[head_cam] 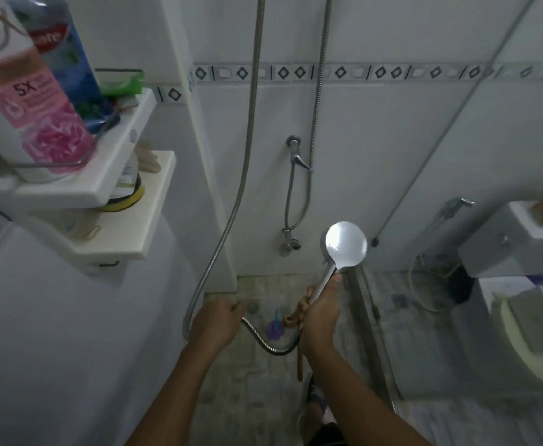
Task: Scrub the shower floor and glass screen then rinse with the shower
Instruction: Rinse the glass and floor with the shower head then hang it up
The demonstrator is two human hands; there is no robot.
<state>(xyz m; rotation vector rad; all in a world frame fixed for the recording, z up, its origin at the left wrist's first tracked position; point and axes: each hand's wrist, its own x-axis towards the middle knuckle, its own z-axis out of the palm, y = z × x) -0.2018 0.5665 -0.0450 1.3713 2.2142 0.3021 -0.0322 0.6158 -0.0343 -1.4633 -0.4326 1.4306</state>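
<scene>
My right hand (320, 313) grips the handle of a chrome shower head (346, 245), whose round face points up and away toward the tiled wall. My left hand (217, 320) holds the metal hose (265, 342) lower down, where it loops between both hands. A long brown-handled brush (299, 358) stands on the floor just behind my right hand. The mottled shower floor (247, 381) lies below. The glass screen (424, 175) runs along the right side of the stall, down to a metal floor rail.
White corner shelves (125, 175) with bottles jut out at the upper left. A wall tap (297, 156) and a lower valve sit on the back wall. A purple object (275, 328) sits on the floor by the drain. A toilet (527, 323) stands beyond the glass at right.
</scene>
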